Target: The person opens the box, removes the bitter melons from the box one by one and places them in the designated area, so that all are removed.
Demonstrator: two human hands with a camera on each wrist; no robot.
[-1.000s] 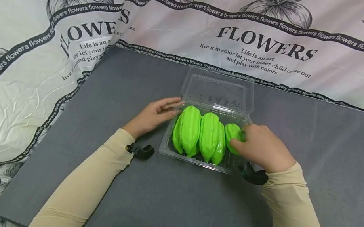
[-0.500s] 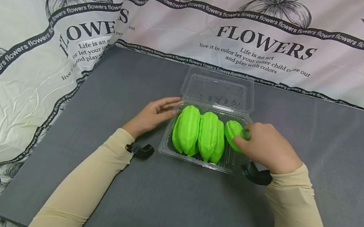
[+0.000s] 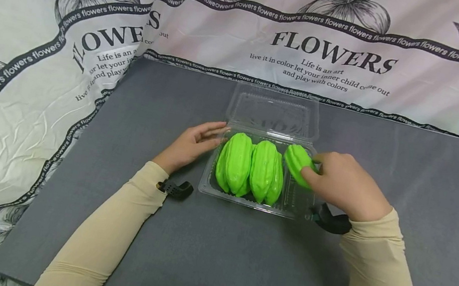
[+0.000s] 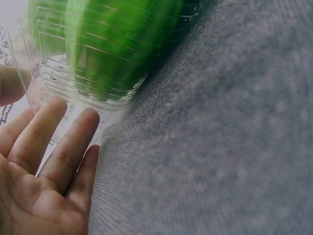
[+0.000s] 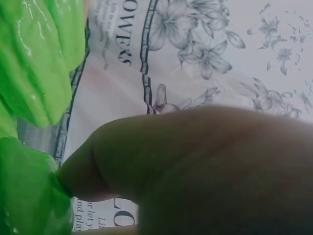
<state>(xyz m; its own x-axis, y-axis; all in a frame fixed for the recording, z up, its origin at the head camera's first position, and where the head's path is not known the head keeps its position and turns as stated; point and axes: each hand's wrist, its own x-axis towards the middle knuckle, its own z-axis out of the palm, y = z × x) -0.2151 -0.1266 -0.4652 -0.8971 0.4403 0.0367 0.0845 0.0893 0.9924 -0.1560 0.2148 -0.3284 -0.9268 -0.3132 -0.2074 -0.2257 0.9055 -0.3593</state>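
Note:
A clear plastic clamshell container (image 3: 253,205) stands on the grey table, its lid (image 3: 274,112) folded back. Several glossy, bright green ridged fruits (image 3: 237,163) with pointed ends lie in its left and middle, some stacked on others. My right hand (image 3: 347,185) pinches another green ridged fruit (image 3: 297,162) between thumb and fingers, tilted over the container's right end. The thumb (image 5: 83,176) presses its side in the right wrist view. My left hand (image 3: 189,147) rests at the container's left side, fingers extended; its fingertips (image 4: 89,117) reach the ribbed plastic wall.
Behind the table (image 3: 209,261) hangs a white cloth (image 3: 211,33) with black flower prints and lettering, which also runs down the left side. A dark band sits on each wrist, below beige sleeves (image 3: 106,223).
The right hand has drawn its green ridged fruit slightly up and to the right, tilting it more. The left hand and the other fruits have stayed in place.

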